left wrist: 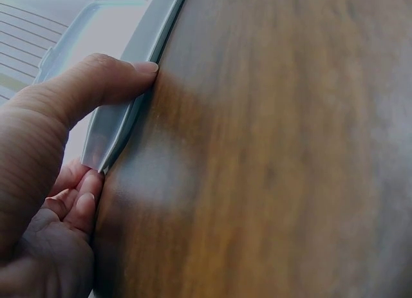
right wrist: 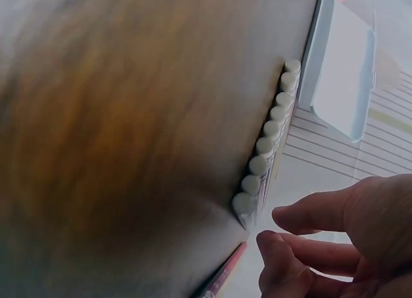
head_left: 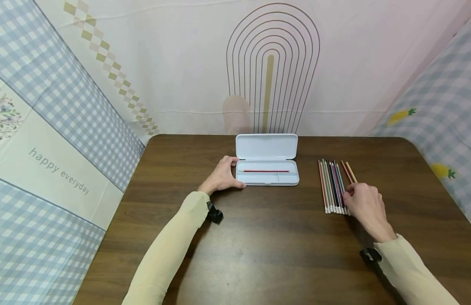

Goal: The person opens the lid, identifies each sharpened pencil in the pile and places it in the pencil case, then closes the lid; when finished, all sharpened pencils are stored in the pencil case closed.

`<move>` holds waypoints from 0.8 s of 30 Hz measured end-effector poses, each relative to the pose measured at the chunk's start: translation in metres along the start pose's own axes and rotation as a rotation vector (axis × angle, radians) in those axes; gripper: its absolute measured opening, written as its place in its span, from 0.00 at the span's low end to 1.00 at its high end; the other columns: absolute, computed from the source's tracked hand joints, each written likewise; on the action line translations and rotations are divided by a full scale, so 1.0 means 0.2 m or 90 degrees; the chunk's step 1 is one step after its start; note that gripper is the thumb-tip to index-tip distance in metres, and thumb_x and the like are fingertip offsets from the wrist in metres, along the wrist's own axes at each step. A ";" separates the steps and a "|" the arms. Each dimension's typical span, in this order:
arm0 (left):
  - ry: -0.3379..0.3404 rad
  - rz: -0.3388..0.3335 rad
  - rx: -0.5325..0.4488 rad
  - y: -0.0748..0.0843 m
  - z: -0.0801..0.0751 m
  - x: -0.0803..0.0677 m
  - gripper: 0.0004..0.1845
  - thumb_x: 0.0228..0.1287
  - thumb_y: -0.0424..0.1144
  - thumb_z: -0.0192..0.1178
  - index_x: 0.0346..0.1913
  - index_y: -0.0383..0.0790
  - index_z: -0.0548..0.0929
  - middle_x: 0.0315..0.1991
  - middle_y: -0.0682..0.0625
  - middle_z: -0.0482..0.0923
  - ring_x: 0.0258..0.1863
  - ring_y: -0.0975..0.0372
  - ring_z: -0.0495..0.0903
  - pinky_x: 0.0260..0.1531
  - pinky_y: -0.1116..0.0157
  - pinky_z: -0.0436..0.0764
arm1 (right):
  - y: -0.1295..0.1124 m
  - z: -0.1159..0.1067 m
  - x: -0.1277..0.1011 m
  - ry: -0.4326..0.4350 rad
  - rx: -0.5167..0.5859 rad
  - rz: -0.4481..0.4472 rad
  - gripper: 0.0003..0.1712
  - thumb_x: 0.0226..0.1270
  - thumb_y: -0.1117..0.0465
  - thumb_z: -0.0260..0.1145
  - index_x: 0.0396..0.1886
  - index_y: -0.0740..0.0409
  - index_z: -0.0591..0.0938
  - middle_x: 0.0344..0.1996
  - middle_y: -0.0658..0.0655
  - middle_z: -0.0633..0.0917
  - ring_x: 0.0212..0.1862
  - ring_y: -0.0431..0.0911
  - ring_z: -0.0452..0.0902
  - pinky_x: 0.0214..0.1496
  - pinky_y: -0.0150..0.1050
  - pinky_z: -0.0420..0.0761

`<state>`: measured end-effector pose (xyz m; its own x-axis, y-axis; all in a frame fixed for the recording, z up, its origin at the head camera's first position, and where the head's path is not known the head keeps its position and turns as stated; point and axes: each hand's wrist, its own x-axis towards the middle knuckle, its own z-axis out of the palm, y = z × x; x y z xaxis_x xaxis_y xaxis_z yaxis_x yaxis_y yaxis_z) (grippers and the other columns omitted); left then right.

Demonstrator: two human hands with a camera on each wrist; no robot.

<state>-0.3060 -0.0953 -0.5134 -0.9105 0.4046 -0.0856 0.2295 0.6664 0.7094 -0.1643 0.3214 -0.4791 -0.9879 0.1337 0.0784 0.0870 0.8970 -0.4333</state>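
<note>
A pale blue-white pencil case (head_left: 271, 184) stands unfolded at the table's far edge, its lid (head_left: 266, 146) tipped back. One red pencil (head_left: 265, 171) lies lengthwise in its rear compartment. My left hand (head_left: 223, 174) grips the case's left end, thumb on the front edge and fingers (left wrist: 87, 204) around the back corner. To the right, several pencils (head_left: 330, 186) lie side by side with white erasers (right wrist: 271, 129) facing me. My right hand (head_left: 364, 203) is bent over the row's right end, beside a reddish-brown pencil (head_left: 346, 171) and a tan pencil (head_left: 351, 171). A gap shows between its thumb and forefinger.
The brown wooden table (head_left: 258, 245) ends at a printed cloth (head_left: 189, 76) hung behind it. Checked fabric (head_left: 64, 55) borders the left side, and another checked cloth (head_left: 441, 114) drapes along the right. A small black device is strapped to each wrist.
</note>
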 end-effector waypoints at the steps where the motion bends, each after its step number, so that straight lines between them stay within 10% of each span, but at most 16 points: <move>1: 0.001 0.000 0.000 0.00 0.00 0.00 0.49 0.50 0.44 0.85 0.74 0.34 0.72 0.69 0.39 0.72 0.70 0.48 0.72 0.77 0.51 0.73 | 0.00 0.00 0.00 -0.001 0.000 0.000 0.13 0.72 0.65 0.62 0.36 0.68 0.90 0.25 0.62 0.87 0.24 0.51 0.77 0.23 0.41 0.70; 24: 0.001 0.001 0.004 0.00 0.00 0.00 0.49 0.50 0.45 0.85 0.73 0.35 0.72 0.69 0.39 0.72 0.71 0.49 0.72 0.77 0.51 0.73 | 0.04 -0.01 0.01 -0.059 -0.011 0.025 0.14 0.72 0.63 0.63 0.32 0.67 0.90 0.22 0.59 0.85 0.24 0.51 0.77 0.24 0.41 0.71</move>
<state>-0.3055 -0.0953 -0.5123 -0.9106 0.4047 -0.0838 0.2330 0.6701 0.7048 -0.1662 0.3301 -0.4808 -0.9912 0.1307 -0.0224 0.1280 0.8993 -0.4181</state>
